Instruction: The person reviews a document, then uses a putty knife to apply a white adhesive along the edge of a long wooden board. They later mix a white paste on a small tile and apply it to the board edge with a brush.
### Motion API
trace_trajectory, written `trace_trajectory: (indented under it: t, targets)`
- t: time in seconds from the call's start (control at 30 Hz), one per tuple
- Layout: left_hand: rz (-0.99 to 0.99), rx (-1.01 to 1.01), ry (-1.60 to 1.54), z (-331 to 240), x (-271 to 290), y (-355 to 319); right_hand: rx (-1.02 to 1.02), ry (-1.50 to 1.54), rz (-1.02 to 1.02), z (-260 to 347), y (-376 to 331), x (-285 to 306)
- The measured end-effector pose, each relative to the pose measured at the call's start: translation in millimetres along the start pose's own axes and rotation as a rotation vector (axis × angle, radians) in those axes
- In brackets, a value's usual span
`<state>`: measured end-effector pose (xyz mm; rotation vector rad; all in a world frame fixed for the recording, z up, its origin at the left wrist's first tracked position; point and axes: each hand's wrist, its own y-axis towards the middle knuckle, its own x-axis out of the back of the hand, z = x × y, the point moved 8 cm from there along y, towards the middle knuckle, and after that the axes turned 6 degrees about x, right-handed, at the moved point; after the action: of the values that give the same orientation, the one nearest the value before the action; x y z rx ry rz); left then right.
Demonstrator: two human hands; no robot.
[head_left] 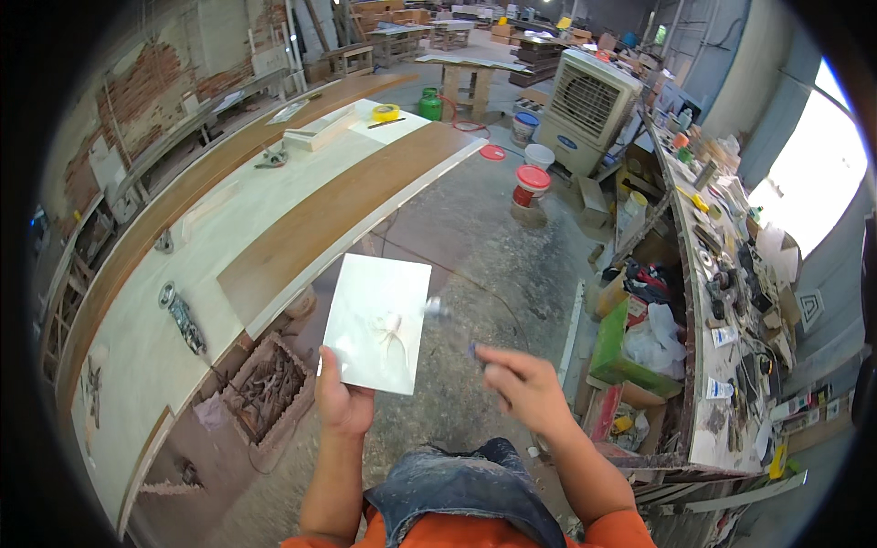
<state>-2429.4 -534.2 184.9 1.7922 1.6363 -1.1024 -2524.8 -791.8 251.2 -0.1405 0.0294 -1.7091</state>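
Note:
A flat white rectangular board (365,301) is in my left hand (347,402), thumb on its face near the lower left edge, the other fingers beneath. On it sits a smear of beige paste (393,336), right of the board's middle. My right hand (523,388) is to the right, apart from the board, its fingers bent together with the index finger pointing left. A small bluish bit shows at that fingertip, too blurred to name. Between board and hand, a small pale object (437,309) is smeared by motion; whether my right hand holds it, I cannot tell.
On the left, a long white worktable (137,365) carries a brown curved panel (338,215), a power tool (181,318) and yellow tape (385,112). A crate of scraps (265,388) stands below. At right are a cluttered bench (699,365), a red-lidded bucket (531,184) and an air cooler (589,110).

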Motion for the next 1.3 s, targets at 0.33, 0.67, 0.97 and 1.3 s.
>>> trace_trajectory:
  t: [0.33,0.67,0.97,1.3]
  targets:
    - [0.046,-0.417,0.385,-7,-7,-36,0.427,-0.460,-0.052,15,-22,-24]
    - [0.319,0.217,0.700,2,-25,-17,0.528,-0.813,0.528,84,37,5]
    - [-0.056,0.229,0.573,38,13,-1,0.967,-1.589,0.644,96,-20,-107]
    - [-0.204,-0.210,0.101,-8,25,-2,-0.246,-0.179,0.243,5,-6,-35]
